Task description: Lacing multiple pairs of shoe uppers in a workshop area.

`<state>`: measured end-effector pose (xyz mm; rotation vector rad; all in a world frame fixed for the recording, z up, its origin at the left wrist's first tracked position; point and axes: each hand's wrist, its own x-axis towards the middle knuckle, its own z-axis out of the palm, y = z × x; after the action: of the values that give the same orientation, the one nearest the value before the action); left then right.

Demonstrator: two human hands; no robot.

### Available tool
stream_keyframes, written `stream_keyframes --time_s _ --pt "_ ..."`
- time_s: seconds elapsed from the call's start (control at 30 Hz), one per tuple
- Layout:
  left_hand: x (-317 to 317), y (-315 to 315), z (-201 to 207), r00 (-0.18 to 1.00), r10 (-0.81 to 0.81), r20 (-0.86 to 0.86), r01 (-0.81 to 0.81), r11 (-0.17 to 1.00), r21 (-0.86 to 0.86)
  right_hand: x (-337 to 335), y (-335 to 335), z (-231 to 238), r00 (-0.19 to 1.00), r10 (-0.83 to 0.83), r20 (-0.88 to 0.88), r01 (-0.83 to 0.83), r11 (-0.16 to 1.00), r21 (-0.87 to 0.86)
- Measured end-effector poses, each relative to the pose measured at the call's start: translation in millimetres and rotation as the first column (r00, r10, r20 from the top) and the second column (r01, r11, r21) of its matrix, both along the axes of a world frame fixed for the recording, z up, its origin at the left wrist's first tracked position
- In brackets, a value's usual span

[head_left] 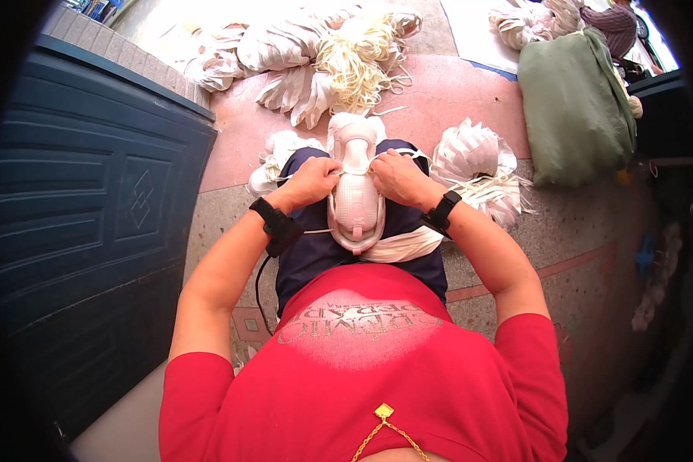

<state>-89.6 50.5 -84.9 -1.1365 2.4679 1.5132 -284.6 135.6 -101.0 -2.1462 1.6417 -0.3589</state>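
Note:
A white and pale pink shoe upper [356,204] lies lengthwise across my lap, its pink pull tab nearest my body. A pale shoelace [356,171] runs across its middle. My left hand [316,182] is closed at the upper's left edge, fingertips pinching one side of the lace. At the right edge my right hand [399,179] pinches the other side. The fingertips are small here, so the exact grip is hard to see. A white strip of material [404,245] lies over my thigh, partly under the upper.
White shoe uppers [281,158] sit beside my left knee, and a fanned bundle of uppers [476,165] is by my right. Farther off are bundled uppers [281,46], cream laces [358,61] and a full green sack [574,108]. A dark blue door [92,177] stands left.

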Motion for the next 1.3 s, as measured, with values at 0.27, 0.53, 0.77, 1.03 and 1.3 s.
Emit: stream_keyframes --time_s 0.27,0.53,0.77,1.03,1.3 --pt "3 3 -3 0.993 0.096 -0.074 -0.084 0.985 0.152 -10 -2 1 0.985 0.158 -0.075 -0.163 0.983 -0.079" --pt "6 4 -14 0.956 0.263 -0.127 -0.215 0.929 0.302 0 5 -5 0.987 0.082 0.138 -0.049 0.972 -0.23" --pt "10 15 0 0.967 0.076 -0.242 -0.221 0.721 -0.657 23 -2 17 0.832 0.265 -0.487 -0.334 0.941 -0.06" --pt "37 61 233 0.372 0.038 -0.928 0.17 0.979 0.108 47 20 47 0.949 0.292 0.118 -0.224 0.889 -0.399" --pt "82 95 312 0.236 0.158 -0.959 0.642 0.716 0.276 54 8 12 0.97 -0.23 0.077 0.238 0.964 -0.122"
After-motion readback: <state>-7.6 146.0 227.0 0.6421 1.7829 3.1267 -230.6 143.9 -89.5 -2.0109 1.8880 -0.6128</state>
